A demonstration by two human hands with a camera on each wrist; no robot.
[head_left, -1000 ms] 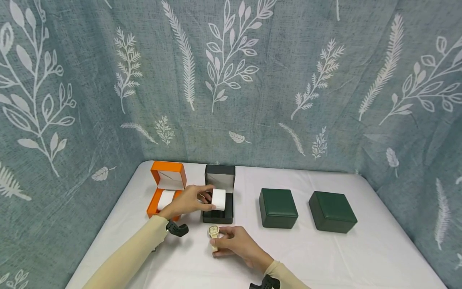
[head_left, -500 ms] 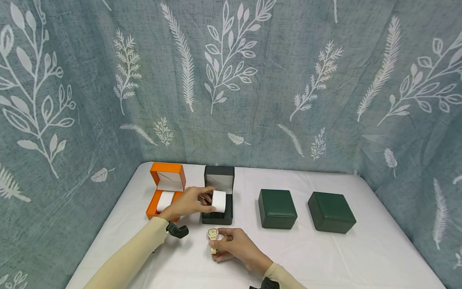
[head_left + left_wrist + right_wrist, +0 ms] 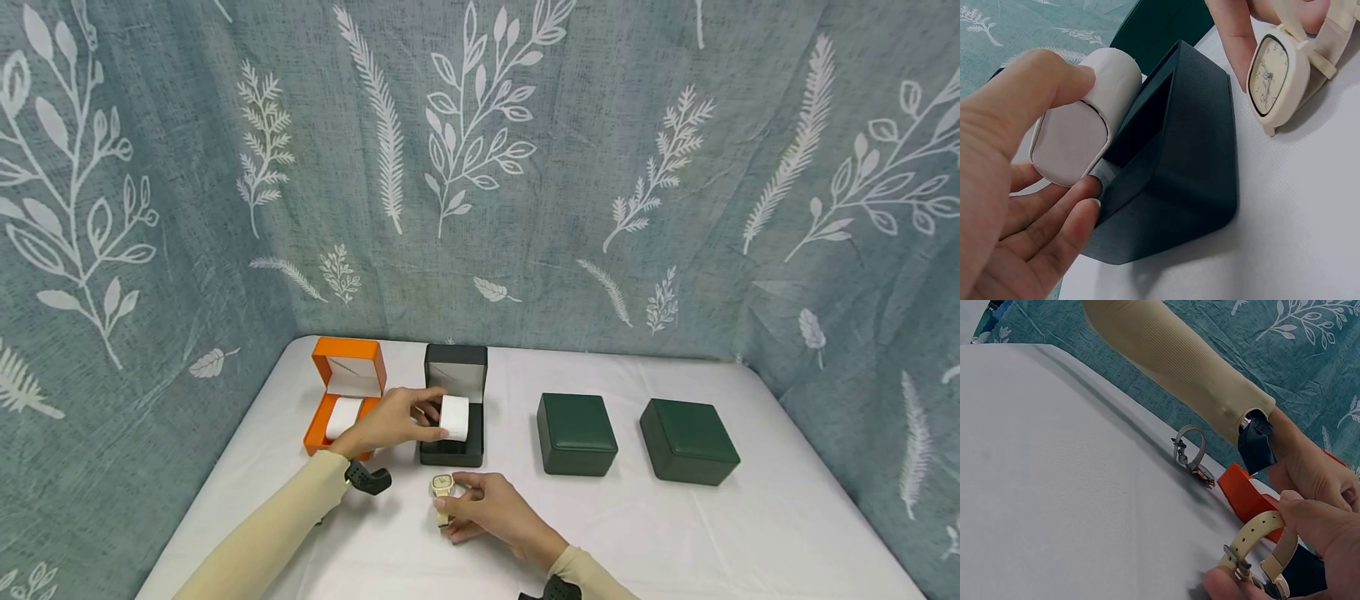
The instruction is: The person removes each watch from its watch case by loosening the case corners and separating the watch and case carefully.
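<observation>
My left hand (image 3: 397, 419) pinches a white watch cushion (image 3: 454, 417) between thumb and fingers, over the base of an opened dark watch box (image 3: 471, 454). In the left wrist view the cushion (image 3: 1071, 144) is tilted, its flat end facing the camera, beside the box wall (image 3: 1200, 137). Just in front of that box, my right hand (image 3: 491, 510) holds a cream wristwatch (image 3: 442, 487) by its strap, dial up. Close by in the right wrist view, the punched strap (image 3: 1257, 528) curves in a loop between thumb and fingers, with its buckle showing.
An opened orange watch box (image 3: 318, 425) with a white cushion (image 3: 344, 417) stands at the left. Two closed green boxes (image 3: 577, 433) (image 3: 690, 439) sit to the right. A second, grey-strapped wristwatch (image 3: 1194, 450) lies by the left forearm on the white cloth (image 3: 780, 533).
Both hands keep their holds, left on the cushion and right on the wristwatch. The whole head view has shifted very slightly; nothing else visibly differs.
</observation>
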